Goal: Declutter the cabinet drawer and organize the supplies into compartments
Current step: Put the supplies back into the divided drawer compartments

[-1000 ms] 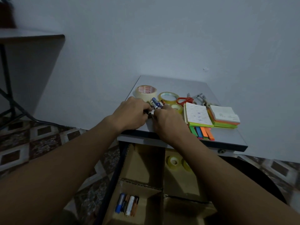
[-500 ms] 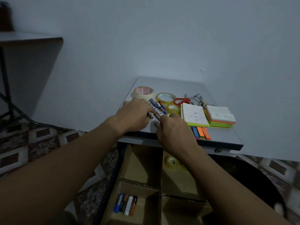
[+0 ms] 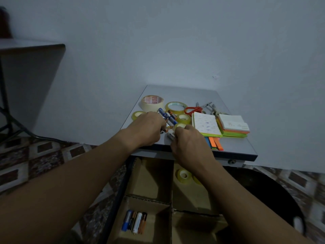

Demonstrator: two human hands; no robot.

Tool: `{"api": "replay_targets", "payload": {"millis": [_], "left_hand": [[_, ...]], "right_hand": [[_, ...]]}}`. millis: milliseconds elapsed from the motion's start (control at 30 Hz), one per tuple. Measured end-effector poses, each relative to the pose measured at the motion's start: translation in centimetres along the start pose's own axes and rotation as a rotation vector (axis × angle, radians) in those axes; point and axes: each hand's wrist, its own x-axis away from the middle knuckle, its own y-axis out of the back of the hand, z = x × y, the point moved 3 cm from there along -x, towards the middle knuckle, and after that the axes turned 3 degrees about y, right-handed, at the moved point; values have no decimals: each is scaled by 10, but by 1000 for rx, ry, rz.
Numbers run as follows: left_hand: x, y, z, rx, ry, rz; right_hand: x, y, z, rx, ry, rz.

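While the left hand (image 3: pixel 147 128) grips batteries (image 3: pixel 167 118) at the front edge of the cabinet top (image 3: pixel 237 148), the right hand (image 3: pixel 190 146) pinches a white battery (image 3: pixel 171 135).

Jumbled batteries (image 3: pixel 168 118) on cabinet top (image 3: pixel 184 93)

batteries (image 3: pixel 171 119): partly under left hand (image 3: pixel 149 128) | drawer (image 3: pixel 149 179): cut off below
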Motion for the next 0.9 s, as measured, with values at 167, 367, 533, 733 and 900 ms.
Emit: {"api": "replay_targets", "payload": {"millis": [167, 367, 533, 733, 900], "left_hand": [[3, -5, -6, 31, -10, 26], [18, -8, -12, 58, -55, 0], [38, -8, -13, 161, -77, -85], [49, -4, -12, 208, 3, -148], [53, -3, -14, 263, 99, -189]], "right_hand": [[1, 2, -2, -12, -16, 1], [4, 3, -6, -38, -26, -29], [6, 2, -9, -41, -22, -56], [5, 2, -8, -47, -36, -54], [0, 2, -10, -82, -97, -28]]}}
